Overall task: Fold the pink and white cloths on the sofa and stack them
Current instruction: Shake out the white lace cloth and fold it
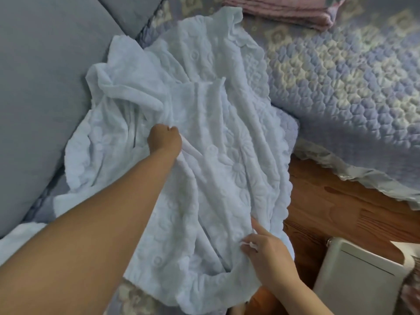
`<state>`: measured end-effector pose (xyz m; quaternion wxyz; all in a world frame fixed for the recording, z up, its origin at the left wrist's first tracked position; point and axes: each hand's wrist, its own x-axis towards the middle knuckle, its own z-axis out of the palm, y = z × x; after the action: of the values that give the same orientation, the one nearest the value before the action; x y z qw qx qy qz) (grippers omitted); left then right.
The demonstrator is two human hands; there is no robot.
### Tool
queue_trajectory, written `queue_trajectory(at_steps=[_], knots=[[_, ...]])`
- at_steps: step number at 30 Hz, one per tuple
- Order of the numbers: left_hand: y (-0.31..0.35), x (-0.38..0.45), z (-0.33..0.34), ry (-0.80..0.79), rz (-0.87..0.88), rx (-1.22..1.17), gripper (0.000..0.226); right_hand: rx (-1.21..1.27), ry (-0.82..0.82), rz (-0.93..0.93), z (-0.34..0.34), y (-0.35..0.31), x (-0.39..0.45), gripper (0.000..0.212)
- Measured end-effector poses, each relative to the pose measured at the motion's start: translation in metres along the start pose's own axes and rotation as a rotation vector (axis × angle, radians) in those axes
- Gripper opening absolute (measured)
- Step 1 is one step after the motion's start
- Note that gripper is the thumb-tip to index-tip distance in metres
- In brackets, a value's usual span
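Your left hand [164, 139] clutches a bunched fold near the middle of the white cloth [204, 137], which lies rumpled on the sofa [341, 92]. Your right hand [266, 253] pinches that cloth's near edge, forefinger extended. The folded pink cloth [284, 12] sits beyond the white cloth.

The white cloth [204, 155], embossed with flowers and scallop-edged, lies rumpled across the middle of the sofa's quilted cover [341, 87], its far end running toward twelve o'clock and a bunched fold at ten o'clock against the grey cushion [45, 98]. The left hand [164, 139] grips a gathered ridge of it near the centre, while the right hand [264, 251] at five o'clock pinches its near edge, forefinger stretched out. A folded pink cloth [284, 12] rests at one o'clock; a white appliance [359, 278] stands on the wooden floor [329, 201] at four o'clock.
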<state>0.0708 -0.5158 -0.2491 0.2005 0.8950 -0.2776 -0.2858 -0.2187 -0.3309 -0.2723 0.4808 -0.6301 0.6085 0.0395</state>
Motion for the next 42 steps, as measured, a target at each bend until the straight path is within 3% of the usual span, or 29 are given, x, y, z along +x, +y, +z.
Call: queue_trajectory(at_steps=[5,8,11,12,13,17,19,21,23,27,29,31,35,37,40,42], knots=[[-0.076,-0.090,-0.088,0.205,0.011,-0.183,0.022,-0.095,-0.012,0.037,-0.008,-0.015,-0.006,0.014],[-0.168,-0.135,-0.143,0.295,-0.186,-0.094,0.024,-0.218,-0.008,0.028,-0.009,-0.026,-0.018,0.014],[-0.241,-0.164,-0.173,0.108,-0.531,0.043,0.056,-0.378,-0.061,-0.017,-0.004,-0.041,-0.039,0.016],[-0.248,-0.171,-0.175,0.041,-0.567,0.062,0.058,-0.418,-0.096,-0.036,0.000,-0.044,-0.045,0.018],[-0.245,-0.175,-0.174,0.013,-0.541,0.061,0.053,-0.447,-0.117,-0.061,0.003,-0.048,-0.048,0.019],[-0.196,-0.179,-0.153,0.145,-0.125,0.038,0.014,-0.467,-0.120,-0.072,0.008,-0.053,-0.046,0.021],[-0.175,-0.174,-0.139,0.186,0.112,0.097,0.022,-0.522,-0.151,-0.104,0.007,-0.053,-0.044,0.025],[-0.156,-0.160,-0.125,0.105,0.314,0.214,0.026,-0.531,-0.152,-0.126,0.005,-0.053,-0.040,0.027],[-0.132,-0.128,-0.108,-0.005,0.272,0.254,0.024,-0.513,-0.158,-0.106,0.008,-0.050,-0.035,0.025],[-0.101,-0.042,-0.081,-0.085,-0.169,0.085,0.060,-0.355,-0.111,-0.022,0.017,-0.037,-0.024,0.016],[-0.096,-0.026,-0.075,-0.174,-0.174,0.037,0.050,-0.337,-0.099,-0.023,0.020,-0.030,-0.019,0.018],[-0.092,-0.037,-0.076,-0.098,-0.049,-0.024,0.021,-0.310,-0.101,-0.002,0.021,-0.029,-0.018,0.026],[-0.109,-0.129,-0.133,0.203,0.098,-0.289,0.027,-0.323,-0.141,0.037,0.015,-0.042,-0.025,0.035],[-0.157,-0.172,-0.182,0.333,0.029,-0.311,0.028,-0.347,-0.096,-0.023,0.010,-0.049,-0.035,0.025],[-0.254,-0.213,-0.264,0.504,-0.261,-0.492,0.030,-0.256,0.147,-0.071,0.006,-0.054,-0.063,0.014],[-0.302,-0.235,-0.316,0.495,-0.404,-0.687,0.031,-0.258,0.204,-0.028,0.004,-0.059,-0.092,0.014]])
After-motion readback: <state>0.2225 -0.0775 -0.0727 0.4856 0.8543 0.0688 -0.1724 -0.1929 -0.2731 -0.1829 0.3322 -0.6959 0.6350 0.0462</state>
